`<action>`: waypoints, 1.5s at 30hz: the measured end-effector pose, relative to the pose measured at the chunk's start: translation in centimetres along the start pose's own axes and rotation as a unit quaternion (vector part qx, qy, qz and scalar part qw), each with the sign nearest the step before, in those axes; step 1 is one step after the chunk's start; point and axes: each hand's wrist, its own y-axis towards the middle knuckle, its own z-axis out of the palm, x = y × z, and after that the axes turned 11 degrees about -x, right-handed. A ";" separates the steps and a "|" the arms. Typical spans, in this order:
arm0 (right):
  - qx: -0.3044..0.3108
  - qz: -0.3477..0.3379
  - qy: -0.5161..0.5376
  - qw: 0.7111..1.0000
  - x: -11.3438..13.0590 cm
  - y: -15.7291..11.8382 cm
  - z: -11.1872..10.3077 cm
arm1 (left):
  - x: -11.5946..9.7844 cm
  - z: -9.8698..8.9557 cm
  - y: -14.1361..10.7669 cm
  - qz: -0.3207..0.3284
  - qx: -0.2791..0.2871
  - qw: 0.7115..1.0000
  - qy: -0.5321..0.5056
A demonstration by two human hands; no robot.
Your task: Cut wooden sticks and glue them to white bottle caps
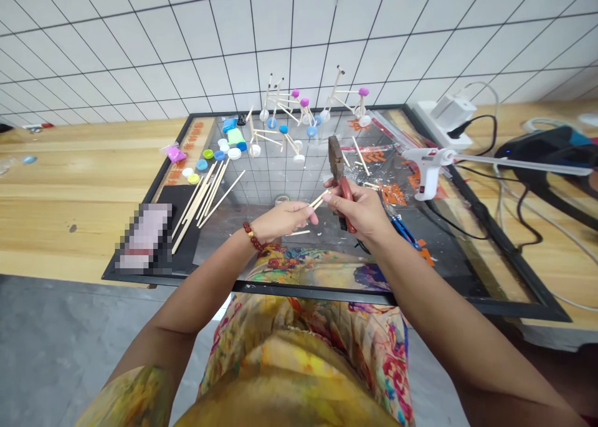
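Between my two hands lie short wooden sticks [320,200], seemingly two side by side. My left hand [286,219] pinches their near end with thumb and fingers. My right hand [363,208] is closed around red-handled pliers [335,158], jaws pointing up and away; its fingertips also meet the far end of the sticks. Just below my left hand a short stick piece [300,233] rests on the glass. Longer wooden sticks [211,190] lie in a bunch to the left. Beyond my hands stand small bicycle-like stick models [280,128] with bottle-cap wheels and purple or blue seats.
A black-framed glass panel [322,297] covers the wooden table [70,197]. Coloured bottle caps [208,154] sit at back left, with a blurred pinkish item [144,234] in front. On the right are a white glue gun [427,168], blue-handled tool [404,231], power strip [443,125] and cables.
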 end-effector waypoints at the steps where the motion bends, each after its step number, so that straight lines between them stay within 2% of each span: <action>1: -0.008 0.009 0.010 1.000 0.1 0.0 0.0 | 0.0 0.0 0.0 0.001 0.002 1.000 -0.002; 3: -0.017 0.022 0.027 0.999 0.2 0.0 -0.1 | 0.1 -0.1 0.1 0.005 0.006 1.000 -0.004; 9: -0.003 -0.006 0.010 1.000 0.4 -0.1 0.0 | 0.1 -0.2 0.2 -0.003 0.018 1.000 -0.005; 18: 0.004 -0.001 0.017 1.000 0.4 -0.1 0.2 | 0.0 0.0 0.1 -0.021 0.035 0.999 -0.011; 28: 0.001 0.006 0.016 1.000 0.6 -0.3 0.2 | 0.7 0.1 0.4 0.039 0.035 0.998 0.022; 31: 0.000 0.000 0.007 1.000 0.6 -0.4 0.2 | 0.6 0.0 0.3 0.041 0.032 0.997 0.060; 32: -0.009 -0.007 0.005 1.000 0.6 -0.4 0.2 | 0.4 0.0 0.2 0.052 0.009 0.995 0.082; 34: -0.042 -0.035 0.000 0.999 0.6 -0.4 0.2 | -0.1 0.0 -0.3 0.118 -0.104 0.979 0.128; 36: -0.090 -0.081 -0.015 0.993 0.7 -0.4 0.0 | -0.8 0.0 -1.0 0.198 -0.247 0.937 0.149; 37: -0.115 -0.109 -0.030 0.987 0.8 -0.3 -0.1 | -1.2 0.1 -1.3 0.210 -0.280 0.926 0.141; 38: -0.137 -0.136 -0.047 0.980 0.9 -0.3 -0.2 | -1.6 0.2 -1.5 0.193 -0.271 0.936 0.116; 40: -0.165 -0.184 -0.081 0.966 1.3 -0.5 -0.4 | -2.3 0.8 -1.6 0.088 -0.163 0.983 0.011; 41: -0.168 -0.203 -0.093 0.960 1.6 -0.6 -0.4 | -2.5 1.2 -1.6 0.025 -0.102 0.992 -0.063; 43: -0.158 -0.238 -0.114 0.951 2.1 -1.0 -0.3 | -2.8 1.9 -1.3 -0.075 -0.023 0.974 -0.213; 45: -0.137 -0.276 -0.136 0.942 2.4 -1.5 0.0 | -3.0 2.5 -0.9 -0.136 0.004 0.936 -0.325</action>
